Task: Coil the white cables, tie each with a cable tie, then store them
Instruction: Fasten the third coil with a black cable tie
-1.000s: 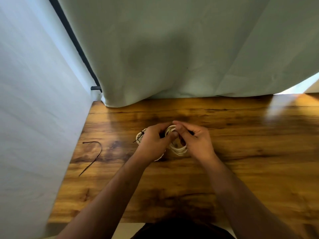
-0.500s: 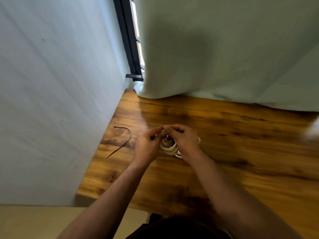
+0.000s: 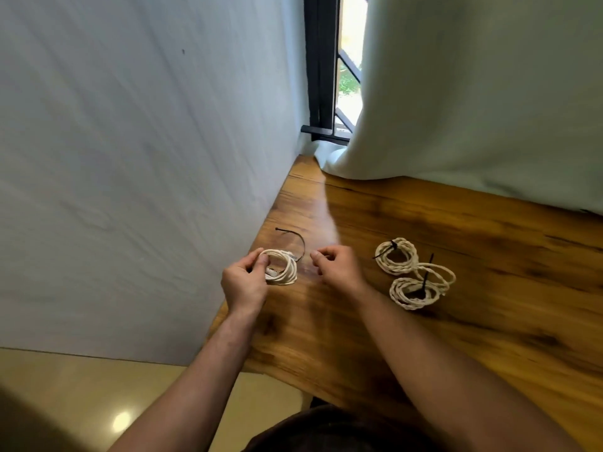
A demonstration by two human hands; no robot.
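Holding the untied coil of white cable (image 3: 282, 269) at the bench's (image 3: 310, 337) left edge. Left hand (image 3: 244, 283) grips it, thumb over the loops and fingers curled beneath. Right hand (image 3: 337, 267) sits just beside, fingers loosely curled, with nothing in it that I can see.

Step in hand, by my reading: binding this third coil. The loose black cable tie (image 3: 301, 243) lies just behind the coil, its near end hidden by the loops.

Notes for doing it well:
- Keep the left grip firm so the loops don't spring apart.
- Take the tie by its tail with the right hand.
- Pass it through the coil's centre and round every strand.
- Feed the tail into the head and draw it snug without crushing the cable.

Further right, the nearer tied coil (image 3: 412, 296) touches the farther tied coil (image 3: 396, 256). Each has its black tie on and shows how tight to go.

Beyond them are the curtain (image 3: 473, 109) and the window frame (image 3: 318, 76). No storage spot is in view.
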